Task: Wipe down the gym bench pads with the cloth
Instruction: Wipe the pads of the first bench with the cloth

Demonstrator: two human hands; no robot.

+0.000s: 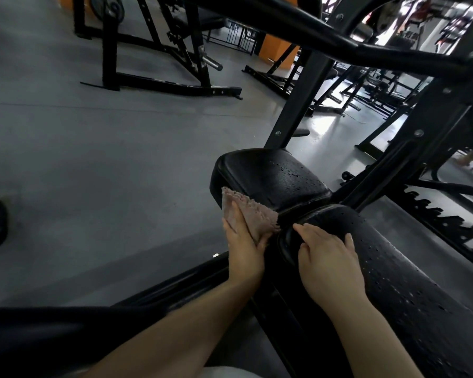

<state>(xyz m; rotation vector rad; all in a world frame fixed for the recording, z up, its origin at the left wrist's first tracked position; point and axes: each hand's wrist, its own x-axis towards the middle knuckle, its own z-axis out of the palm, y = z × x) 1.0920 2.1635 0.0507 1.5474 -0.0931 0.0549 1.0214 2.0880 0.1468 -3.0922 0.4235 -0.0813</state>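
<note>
Pressing the cloth (243, 211) flat-fingered against the seat pad's (273, 175) near side wall, the left hand (243, 249) wiped there; right of the seat pad, the right hand (328, 257) rested straight-fingered on the back pad (410, 268), probably steadying the person.

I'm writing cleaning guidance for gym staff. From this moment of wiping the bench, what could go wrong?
1. The left hand presses the cloth against the side of the seat pad, right beside the narrow gap between the two pads; fingers or cloth could catch there.
2. Droplets remain on the seat pad's top and on the back pad, so wet patches may be missed.
3. The right hand rests on that wet back pad and could slip.
</note>
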